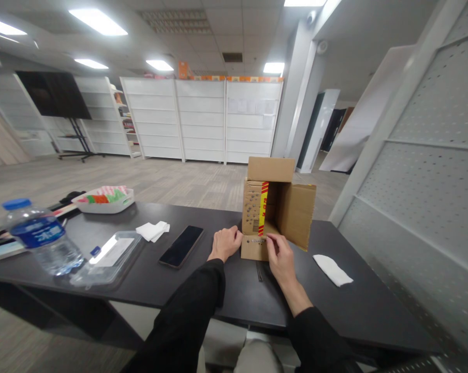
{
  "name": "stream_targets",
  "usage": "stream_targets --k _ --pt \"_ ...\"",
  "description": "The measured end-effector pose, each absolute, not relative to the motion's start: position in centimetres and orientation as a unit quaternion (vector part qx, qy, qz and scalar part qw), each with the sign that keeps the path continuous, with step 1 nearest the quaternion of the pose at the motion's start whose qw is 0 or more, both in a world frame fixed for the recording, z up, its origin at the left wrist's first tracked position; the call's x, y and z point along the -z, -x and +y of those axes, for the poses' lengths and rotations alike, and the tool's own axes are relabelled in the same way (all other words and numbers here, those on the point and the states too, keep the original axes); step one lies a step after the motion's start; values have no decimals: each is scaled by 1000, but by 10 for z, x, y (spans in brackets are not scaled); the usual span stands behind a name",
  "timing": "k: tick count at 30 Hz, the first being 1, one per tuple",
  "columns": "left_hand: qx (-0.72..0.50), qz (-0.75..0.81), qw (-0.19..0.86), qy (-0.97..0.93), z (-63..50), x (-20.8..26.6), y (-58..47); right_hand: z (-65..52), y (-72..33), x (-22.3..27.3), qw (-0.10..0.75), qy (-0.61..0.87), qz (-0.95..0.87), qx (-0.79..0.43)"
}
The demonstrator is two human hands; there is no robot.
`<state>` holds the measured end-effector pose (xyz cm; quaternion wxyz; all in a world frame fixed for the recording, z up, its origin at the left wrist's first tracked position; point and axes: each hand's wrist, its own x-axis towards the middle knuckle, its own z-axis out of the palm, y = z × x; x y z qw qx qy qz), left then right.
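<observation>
Both arms, sleeved in black, are stretched forward from the lower edge of the view to a cardboard box (275, 207) that is lain on its side near the middle of a dark table (354, 305), its open mouth turned toward the person and its flaps spread. The left hand (225, 243) is curled into a loose fist and is pressed against the box's lower left corner, with nothing seen to be gripped in it. The right hand (281, 255) is raised at the lower flap, whose edge is pinched between its fingertips (272, 239). A strip of red and yellow tape (263, 207) is seen running down the box's left side. A black phone (181, 246) is laid face up just left of the left hand, with folded white tissue (152, 230) beyond it, a clear plastic tray (105, 259) nearer the table's edge and a water bottle (40, 235) at the far left. A white tray (104, 199) of coloured packets is set at the back edge, and a white cloth (332, 269) is laid to the right of the box. Grey flooring, white shelving (203, 119) and ceiling lights are seen behind, and a pegboard panel (432, 171) is stood at the right.
</observation>
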<state>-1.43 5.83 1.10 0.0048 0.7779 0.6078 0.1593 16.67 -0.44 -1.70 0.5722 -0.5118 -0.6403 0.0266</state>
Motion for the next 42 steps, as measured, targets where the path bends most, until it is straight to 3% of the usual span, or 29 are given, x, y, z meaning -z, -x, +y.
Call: stream_targets --k 22,42 --pt "-159 618 24 -770 56 -14 14 -8 -169 19 456 614 -644 33" --pt "-163 608 4 -777 60 -8 15 -20 -170 14 431 579 -693 4"
